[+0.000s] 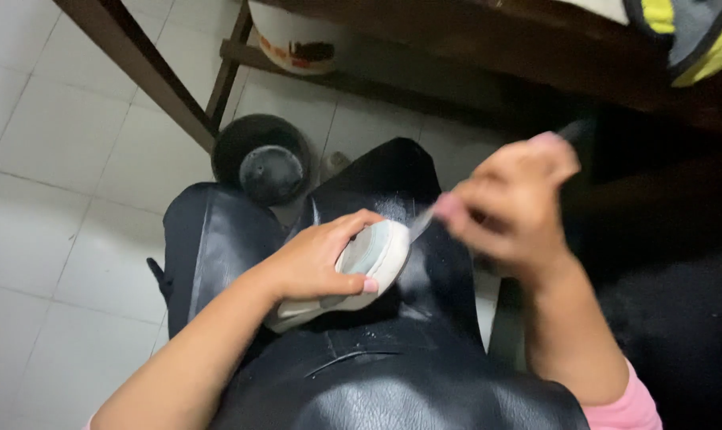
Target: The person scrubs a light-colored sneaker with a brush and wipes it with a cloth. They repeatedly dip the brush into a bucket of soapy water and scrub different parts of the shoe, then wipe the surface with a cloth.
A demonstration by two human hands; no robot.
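Black apron [393,374] drapes the lap over white floor tiles [50,159]; left hand [317,259] grips a white shoe [373,255] resting on it; right hand [512,203] clenches a blurred tool [422,223] (possibly a brush) touching the shoe's toe.

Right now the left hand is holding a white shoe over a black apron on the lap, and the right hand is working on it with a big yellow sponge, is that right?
Not quite. The left hand does hold the white shoe over the black apron, but the right hand grips a slim brush-like tool, blurred in motion, not a yellow sponge. The head view shows this.
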